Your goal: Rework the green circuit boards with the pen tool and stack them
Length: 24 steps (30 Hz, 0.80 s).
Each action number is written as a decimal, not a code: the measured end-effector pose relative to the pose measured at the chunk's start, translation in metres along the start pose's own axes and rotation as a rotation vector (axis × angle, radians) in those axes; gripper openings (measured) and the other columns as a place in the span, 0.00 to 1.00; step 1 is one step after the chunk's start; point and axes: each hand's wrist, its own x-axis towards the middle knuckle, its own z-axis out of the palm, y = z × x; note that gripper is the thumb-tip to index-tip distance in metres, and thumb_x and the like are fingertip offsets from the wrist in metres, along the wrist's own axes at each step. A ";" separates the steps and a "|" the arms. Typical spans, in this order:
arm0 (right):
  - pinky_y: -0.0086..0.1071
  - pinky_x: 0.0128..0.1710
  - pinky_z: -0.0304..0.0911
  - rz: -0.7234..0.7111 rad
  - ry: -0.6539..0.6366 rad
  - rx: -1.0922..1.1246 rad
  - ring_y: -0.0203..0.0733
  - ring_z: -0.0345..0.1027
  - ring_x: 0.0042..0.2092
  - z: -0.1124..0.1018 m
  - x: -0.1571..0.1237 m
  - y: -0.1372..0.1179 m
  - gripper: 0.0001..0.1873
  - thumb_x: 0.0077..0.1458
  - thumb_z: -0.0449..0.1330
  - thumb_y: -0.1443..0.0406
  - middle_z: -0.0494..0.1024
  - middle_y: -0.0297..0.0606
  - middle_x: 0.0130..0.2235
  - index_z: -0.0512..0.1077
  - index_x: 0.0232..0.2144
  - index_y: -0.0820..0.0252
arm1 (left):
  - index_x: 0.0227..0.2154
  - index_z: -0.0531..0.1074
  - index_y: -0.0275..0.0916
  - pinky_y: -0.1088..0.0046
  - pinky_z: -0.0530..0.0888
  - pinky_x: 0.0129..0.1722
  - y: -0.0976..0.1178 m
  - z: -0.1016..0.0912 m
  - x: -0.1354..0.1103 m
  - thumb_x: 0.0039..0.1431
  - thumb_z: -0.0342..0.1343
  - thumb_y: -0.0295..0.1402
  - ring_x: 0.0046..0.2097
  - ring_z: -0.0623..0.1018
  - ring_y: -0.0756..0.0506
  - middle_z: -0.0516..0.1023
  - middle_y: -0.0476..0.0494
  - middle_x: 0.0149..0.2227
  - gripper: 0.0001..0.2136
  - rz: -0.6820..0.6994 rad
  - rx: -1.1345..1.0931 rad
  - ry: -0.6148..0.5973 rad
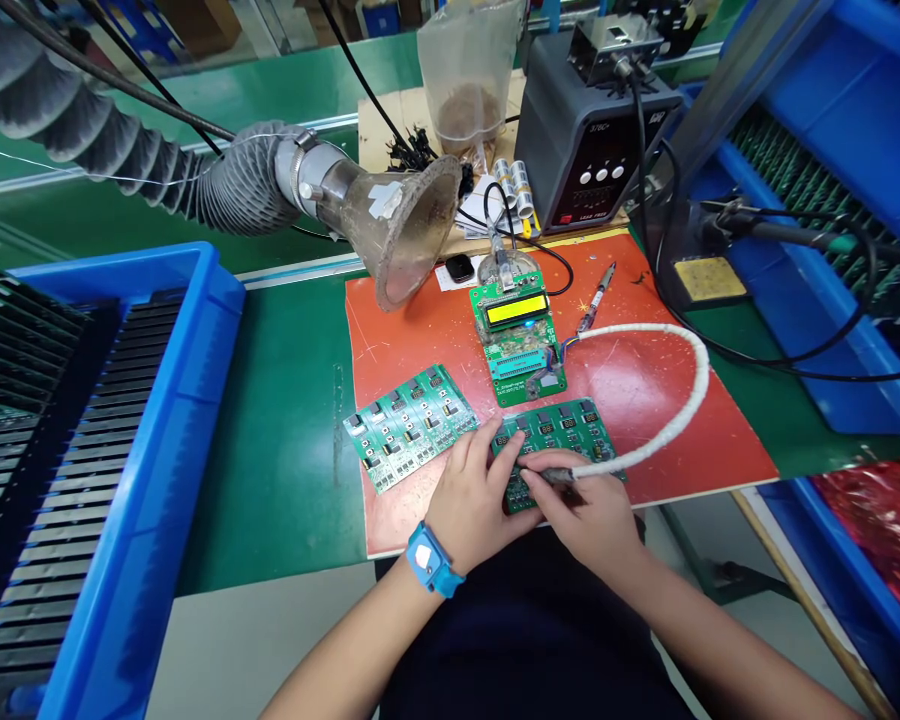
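My left hand presses on the near left edge of a green circuit board with small digital displays, and a blue wrist strap circles that wrist. My right hand pinches a dark probe-like plug against the board's near part. The plug's contact end is hidden by my fingers. A white sleeved cable runs from it to a green test board with a yellow LCD. Another green panel of circuit boards lies to the left of my left hand.
An orange-red work mat lies on the green bench. Behind it stand a grey soldering station and a fume extractor hood. A pen-shaped tool lies on the mat. Blue racks of boards stand at left, with another blue rack at right.
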 end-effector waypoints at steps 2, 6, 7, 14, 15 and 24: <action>0.31 0.30 0.73 0.015 -0.008 0.018 0.43 0.77 0.37 -0.001 0.000 0.000 0.04 0.59 0.58 0.65 0.81 0.39 0.36 0.73 0.35 0.56 | 0.58 0.62 0.37 0.50 0.72 0.51 0.000 0.000 0.000 0.54 0.61 0.41 0.56 0.68 0.33 0.63 0.30 0.58 0.30 -0.007 0.000 -0.002; 0.32 0.31 0.74 0.046 -0.013 0.034 0.44 0.77 0.38 -0.001 -0.001 0.000 0.05 0.59 0.58 0.64 0.81 0.40 0.37 0.74 0.35 0.56 | 0.58 0.61 0.38 0.50 0.72 0.51 0.000 0.001 0.000 0.54 0.61 0.41 0.56 0.68 0.33 0.64 0.30 0.58 0.30 -0.013 -0.003 -0.006; 0.32 0.31 0.74 0.050 -0.012 0.040 0.44 0.77 0.37 -0.001 0.000 0.000 0.05 0.59 0.58 0.64 0.81 0.40 0.37 0.74 0.35 0.56 | 0.58 0.61 0.39 0.50 0.72 0.50 0.000 0.001 -0.001 0.54 0.61 0.41 0.56 0.68 0.33 0.64 0.30 0.58 0.30 -0.016 -0.004 -0.008; 0.30 0.28 0.74 0.048 -0.019 0.071 0.39 0.76 0.32 -0.001 -0.001 0.001 0.04 0.59 0.58 0.65 0.80 0.39 0.37 0.74 0.35 0.57 | 0.58 0.61 0.37 0.51 0.72 0.51 -0.001 0.002 -0.002 0.54 0.60 0.41 0.56 0.67 0.33 0.63 0.29 0.58 0.30 -0.007 0.008 -0.003; 0.30 0.28 0.74 0.048 -0.022 0.075 0.39 0.75 0.31 -0.001 -0.001 0.001 0.04 0.59 0.58 0.65 0.80 0.39 0.38 0.74 0.36 0.57 | 0.58 0.62 0.36 0.51 0.72 0.52 -0.001 0.002 -0.002 0.54 0.60 0.41 0.56 0.67 0.33 0.63 0.29 0.58 0.30 -0.005 0.009 -0.003; 0.30 0.27 0.73 0.054 -0.026 0.066 0.41 0.76 0.33 -0.002 0.000 0.000 0.04 0.59 0.59 0.65 0.80 0.39 0.37 0.74 0.35 0.57 | 0.57 0.63 0.36 0.52 0.71 0.52 0.000 0.002 -0.001 0.54 0.60 0.41 0.56 0.67 0.34 0.63 0.31 0.58 0.29 -0.009 0.006 -0.001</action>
